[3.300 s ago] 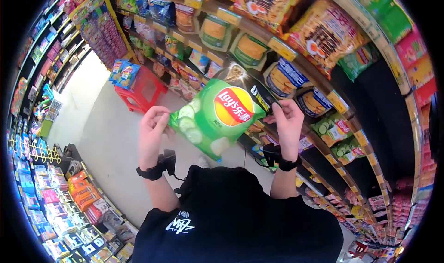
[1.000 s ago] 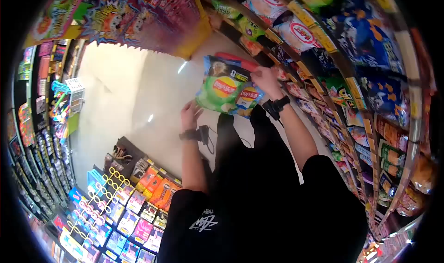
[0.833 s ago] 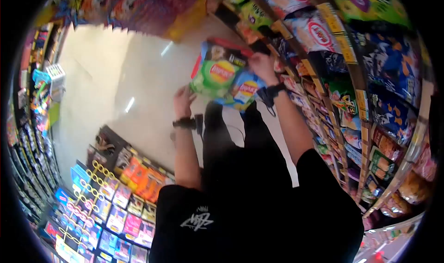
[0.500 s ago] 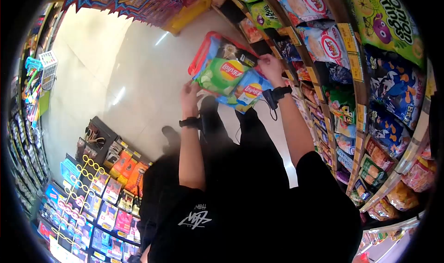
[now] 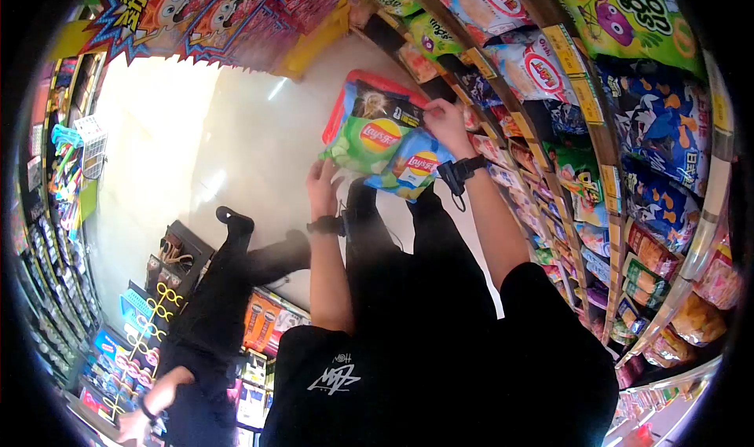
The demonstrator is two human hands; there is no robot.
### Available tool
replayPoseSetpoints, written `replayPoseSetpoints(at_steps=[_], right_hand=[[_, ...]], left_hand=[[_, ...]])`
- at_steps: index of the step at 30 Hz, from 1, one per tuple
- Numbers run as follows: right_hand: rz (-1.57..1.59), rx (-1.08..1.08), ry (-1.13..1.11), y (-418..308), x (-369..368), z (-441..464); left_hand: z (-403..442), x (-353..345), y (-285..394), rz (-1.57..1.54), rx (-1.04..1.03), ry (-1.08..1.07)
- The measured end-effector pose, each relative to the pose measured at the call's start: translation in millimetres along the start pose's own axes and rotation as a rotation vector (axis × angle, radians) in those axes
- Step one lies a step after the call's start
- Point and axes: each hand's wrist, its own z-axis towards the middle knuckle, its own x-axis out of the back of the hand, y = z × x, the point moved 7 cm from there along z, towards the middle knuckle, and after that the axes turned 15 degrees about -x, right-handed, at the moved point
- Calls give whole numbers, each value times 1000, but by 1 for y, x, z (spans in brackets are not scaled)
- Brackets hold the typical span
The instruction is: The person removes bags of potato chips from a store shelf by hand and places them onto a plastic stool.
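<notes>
Placing seems in hand: the green bag [image 5: 375, 139] sits over the red stool [image 5: 334, 125], right hand [image 5: 448, 126] pinching its corner, left hand's [image 5: 321, 186] grip unclear; letting go calls for parted fingers.

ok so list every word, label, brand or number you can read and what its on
"Lay's": green Lay's bag
"Lay's": blue Lay's bag
"Onion", upside down: large green onion packet, shelf
"HOW", upside down: black T-shirt; stylised logo below unreadable
"Oishi", possibly, faint: white packet with red oval
Too small or blurred: yellow shelf price labels, jagged-edged hanging packets, blue shelf packets
</notes>
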Motion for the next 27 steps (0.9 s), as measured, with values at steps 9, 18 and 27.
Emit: replayPoseSetpoints(at_steps=[9,18,27], right_hand=[[-102,211,166,-10,4,-4],[-146,180,29,-31,3,-21],[-33,105,-1,-35,19,-25]], left_hand=[[-3,-3,-10,45,39,-3],[-4,-8,-10,3,52,-52],[-9,-21,15,101,0,-45]])
